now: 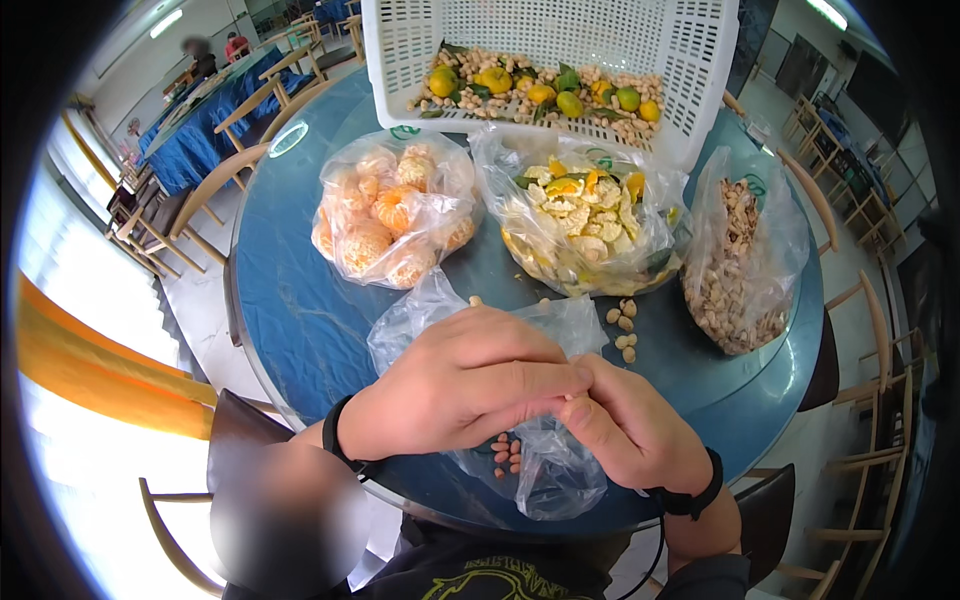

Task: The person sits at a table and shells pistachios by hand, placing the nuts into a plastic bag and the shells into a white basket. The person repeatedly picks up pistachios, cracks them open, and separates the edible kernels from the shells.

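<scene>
My left hand (465, 375) and my right hand (630, 424) meet above a thin clear plastic bag (562, 487). Their fingertips close together on what looks like a peanut (574, 396); only a small pale bit of it shows. Below my left hand, several shelled reddish peanut kernels (506, 452) lie on the bag. Several unshelled peanuts (625, 322) rest on the table just beyond my right hand. Part of the bag is hidden behind both hands.
On the round blue-covered table (277, 315) stand bags of peeled mandarins (394, 206), citrus peels (592, 225) and peanut shells (739, 300). A white plastic basket (405, 67) behind them holds unshelled peanuts and leafy mandarins (541, 94). Wooden chairs (214, 187) surround the table.
</scene>
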{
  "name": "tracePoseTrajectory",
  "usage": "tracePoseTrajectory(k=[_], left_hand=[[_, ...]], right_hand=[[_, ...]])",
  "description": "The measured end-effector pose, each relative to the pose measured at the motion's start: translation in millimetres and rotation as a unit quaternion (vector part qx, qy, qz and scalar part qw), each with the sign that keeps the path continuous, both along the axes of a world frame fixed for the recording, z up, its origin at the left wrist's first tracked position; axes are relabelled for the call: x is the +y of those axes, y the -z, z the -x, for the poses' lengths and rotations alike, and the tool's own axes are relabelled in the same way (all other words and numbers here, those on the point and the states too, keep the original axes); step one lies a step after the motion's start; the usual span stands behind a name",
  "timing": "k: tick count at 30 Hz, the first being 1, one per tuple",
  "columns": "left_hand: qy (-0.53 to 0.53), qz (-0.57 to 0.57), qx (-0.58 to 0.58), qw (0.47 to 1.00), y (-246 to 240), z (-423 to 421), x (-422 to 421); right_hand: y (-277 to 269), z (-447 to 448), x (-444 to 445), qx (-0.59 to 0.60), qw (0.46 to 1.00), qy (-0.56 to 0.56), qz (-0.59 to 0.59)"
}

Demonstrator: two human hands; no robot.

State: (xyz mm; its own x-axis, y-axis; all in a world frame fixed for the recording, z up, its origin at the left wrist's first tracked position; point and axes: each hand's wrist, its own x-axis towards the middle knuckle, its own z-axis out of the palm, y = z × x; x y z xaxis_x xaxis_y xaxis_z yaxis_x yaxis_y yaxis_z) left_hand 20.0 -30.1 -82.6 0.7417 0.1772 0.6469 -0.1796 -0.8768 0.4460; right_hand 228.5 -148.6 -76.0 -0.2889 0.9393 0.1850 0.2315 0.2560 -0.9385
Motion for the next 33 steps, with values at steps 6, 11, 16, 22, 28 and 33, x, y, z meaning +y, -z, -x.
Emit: tracePoseTrajectory(k=[6, 11, 16, 22, 28, 33], left_hand=[[0.027, 0.037, -0.02, 0.999, 1.7, -1.8, -0.5], [0.032, 0.037, -0.026, 0.998, -0.4, -4.4, -1.4], [0.031, 0.046, -0.027, 0.998, 2.5, -3.7, 0.3], [0.019, 0.056, -0.032, 0.998, 9.1, -4.4, 2.0], [-0.013, 0.066, -0.04, 0.997, 10.6, -6.5, -4.3], [-0.025, 0.015, -0.034, 0.999, 12.0, -9.9, -2.3]], right_hand=[[4.2, 0.2, 0.3, 0.102, 0.994, -0.008, 0.035], [9.6, 3.5, 2.1, 0.113, 0.993, 0.027, -0.034], [22.7, 5.0, 6.4, 0.101, 0.992, 0.034, -0.068], [18.8, 9.2, 5.2, 0.126, 0.991, 0.036, -0.022], [16.4, 11.7, 6.1, 0.12, 0.991, 0.048, -0.036], [18.3, 13.6, 3.9, 0.138, 0.99, 0.04, -0.008]])
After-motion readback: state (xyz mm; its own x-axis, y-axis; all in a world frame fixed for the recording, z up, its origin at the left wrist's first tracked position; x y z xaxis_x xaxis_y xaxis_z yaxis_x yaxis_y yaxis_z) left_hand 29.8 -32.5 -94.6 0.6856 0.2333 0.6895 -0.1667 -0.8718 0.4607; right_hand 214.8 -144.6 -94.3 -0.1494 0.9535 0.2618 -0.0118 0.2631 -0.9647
